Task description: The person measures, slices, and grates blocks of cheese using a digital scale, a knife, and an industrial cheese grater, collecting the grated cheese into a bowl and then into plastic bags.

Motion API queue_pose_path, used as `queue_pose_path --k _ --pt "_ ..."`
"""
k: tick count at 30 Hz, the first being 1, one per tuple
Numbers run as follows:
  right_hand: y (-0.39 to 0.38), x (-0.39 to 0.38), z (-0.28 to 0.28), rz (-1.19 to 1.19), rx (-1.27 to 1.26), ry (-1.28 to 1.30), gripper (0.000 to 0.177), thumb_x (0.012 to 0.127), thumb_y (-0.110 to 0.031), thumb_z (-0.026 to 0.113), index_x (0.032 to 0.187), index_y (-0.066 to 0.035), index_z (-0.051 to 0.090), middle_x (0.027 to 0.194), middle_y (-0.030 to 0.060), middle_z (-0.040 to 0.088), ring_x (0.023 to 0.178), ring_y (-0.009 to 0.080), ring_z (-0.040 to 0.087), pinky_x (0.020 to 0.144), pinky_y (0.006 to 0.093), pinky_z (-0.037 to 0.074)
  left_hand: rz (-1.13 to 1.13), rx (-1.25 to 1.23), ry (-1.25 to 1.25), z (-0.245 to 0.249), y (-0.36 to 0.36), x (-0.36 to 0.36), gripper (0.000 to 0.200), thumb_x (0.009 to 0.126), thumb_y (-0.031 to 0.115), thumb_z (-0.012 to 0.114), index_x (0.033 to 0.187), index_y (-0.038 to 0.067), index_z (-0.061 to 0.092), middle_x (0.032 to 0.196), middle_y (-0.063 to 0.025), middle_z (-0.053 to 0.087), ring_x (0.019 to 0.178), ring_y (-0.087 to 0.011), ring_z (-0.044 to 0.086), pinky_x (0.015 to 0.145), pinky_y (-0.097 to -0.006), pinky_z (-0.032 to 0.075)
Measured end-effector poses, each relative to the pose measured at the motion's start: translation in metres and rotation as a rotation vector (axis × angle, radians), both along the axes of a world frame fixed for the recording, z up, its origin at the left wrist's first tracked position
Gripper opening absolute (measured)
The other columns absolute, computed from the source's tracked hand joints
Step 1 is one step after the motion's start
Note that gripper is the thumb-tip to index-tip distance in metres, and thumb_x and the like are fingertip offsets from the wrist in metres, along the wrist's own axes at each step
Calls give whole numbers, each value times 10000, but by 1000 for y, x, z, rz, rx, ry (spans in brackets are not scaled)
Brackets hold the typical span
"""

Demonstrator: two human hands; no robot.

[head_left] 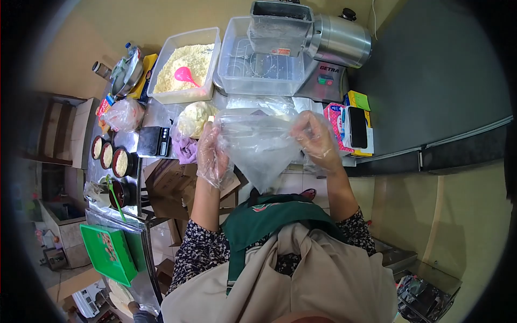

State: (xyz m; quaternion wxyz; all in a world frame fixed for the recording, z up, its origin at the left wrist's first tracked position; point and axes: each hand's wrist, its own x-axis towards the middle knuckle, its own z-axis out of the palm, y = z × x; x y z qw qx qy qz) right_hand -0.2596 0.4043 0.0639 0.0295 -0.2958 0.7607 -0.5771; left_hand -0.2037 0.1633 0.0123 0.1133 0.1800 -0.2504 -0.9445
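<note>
The counter ahead is found crowded: a clear tub (258, 67) and a tub of grated food (186, 67) are set side by side against the grating machine (336, 46), with a scale (153, 141) and a filled bag (195, 118) just in front. Passage rightward is blocked by a pink box (350, 126). Open room is noted only under the plastic bag (258, 148), which is stretched between the left hand (212, 156) and the right hand (318, 137).

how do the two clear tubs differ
The left tub is heaped with pale shreds and holds a pink scoop; the right tub looks nearly empty. The right tub sits under the machine's chute; the left tub stands beside it. Both are clear, rectangular, lidless.
</note>
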Motion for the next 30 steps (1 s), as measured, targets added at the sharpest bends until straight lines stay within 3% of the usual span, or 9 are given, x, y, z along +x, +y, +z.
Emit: queue_pose_path --k 6,10,12,16,18,22,26,29,30 --pt "0 -12 -12 -91 -71 50 123 824 -99 654 835 -16 563 803 63 541 790 155 520 742 281 428 12 119 23 -15 -21 -3 272 873 106 605 1124 19 543 1076 -110 599 951 -201 611 841 -342 537" --pt "14 -18 4 -454 -28 294 74 804 -59 631 858 -33 588 856 80 575 832 230 557 775 336 442 196 127 -33 -46 -52 3 303 882 158 600 1141 15 535 1085 -135 598 965 -210 613 822 -330 540" --pt "14 -11 6 -494 111 471 85 793 -50 624 873 -39 597 894 88 594 871 257 574 803 361 453 -386 -70 -79 -5 -30 19 344 903 214 571 1176 11 522 1089 -159 597 964 -221 617 812 -343 540" --pt "-40 22 -19 116 288 847 239 750 -141 630 978 -68 616 1098 102 603 1088 270 554 995 479 395 -543 131 6 21 23 21 357 935 250 520 1193 3 506 1084 -160 599 948 -249 621 809 -378 537" --pt "-61 45 -58 174 224 668 251 740 -170 636 975 -83 621 1116 96 598 1089 274 554 1007 497 373 -465 292 27 8 22 16 355 943 253 507 1193 2 503 1092 -162 597 948 -260 621 816 -388 535" --pt "-44 49 -49 258 252 620 204 766 -173 635 948 -83 617 1097 105 602 1081 268 559 1006 485 374 -184 47 -262 -3 16 14 366 941 188 483 1259 7 468 1168 -162 570 1013 -266 600 864 -405 523" --pt "-7 32 -74 252 341 15 237 835 -184 634 1043 -82 588 1191 139 561 1112 278 533 928 466 446 -180 -301 -108 7 0 26 623 870 63 455 1458 120 257 1314 -170 479 1081 -339 565 891 -447 510" --pt "-4 25 -95 -106 -180 -95 385 854 -199 634 1205 -91 518 1257 124 502 1103 235 525 881 402 481 -242 -159 -2 13 5 33 727 774 20 442 1466 97 232 1417 -170 362 1169 -370 494 937 -473 476" --pt "-6 26 -98 -75 -326 -554 429 865 -181 627 1258 -95 478 1264 111 482 1081 218 528 868 377 485 -246 -158 -5 2 2 33 727 774 20 442 1466 97 232 1417 -170 362 1169 -370 494 937 -473 476"
